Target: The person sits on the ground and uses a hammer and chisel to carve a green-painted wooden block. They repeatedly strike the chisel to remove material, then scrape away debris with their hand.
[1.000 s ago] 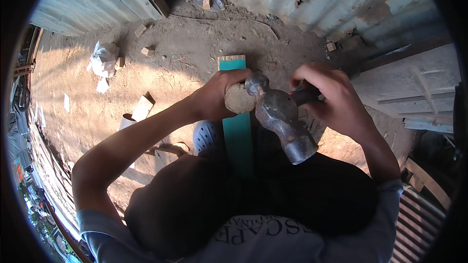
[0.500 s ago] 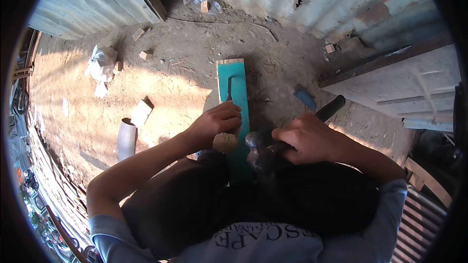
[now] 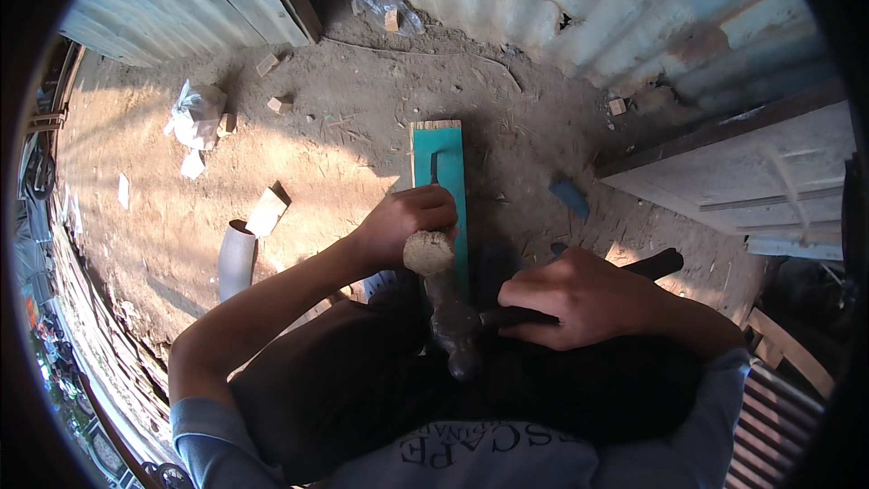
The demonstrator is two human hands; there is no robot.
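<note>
My left hand (image 3: 398, 226) grips a tool with a dark metal shaft (image 3: 434, 167) over a teal-painted board (image 3: 450, 140); its pale, worn, round handle end (image 3: 428, 252) faces me. The board stretches away between my legs. In my right hand (image 3: 579, 299) is a ball-peen hammer by its dark handle (image 3: 654, 268). The hammer head (image 3: 455, 326) lies just behind the tool's handle end, seemingly against it, low over my dark-clothed lap.
Corrugated metal sheets (image 3: 588, 9) border the dirt ground ahead. A pale door-like panel (image 3: 724, 163) leans at right. Around lie a plastic bag (image 3: 197, 113), wood offcuts (image 3: 267, 210), a grey curved tube (image 3: 235, 258) and a blue fragment (image 3: 568, 197). Wooden pieces (image 3: 780, 349) stand at lower right.
Both hands dropped from their raised position a second ago, uncovering the tool's shaft over the board. Since half a second ago the hammer head swung left and nearer the tool's handle end.
</note>
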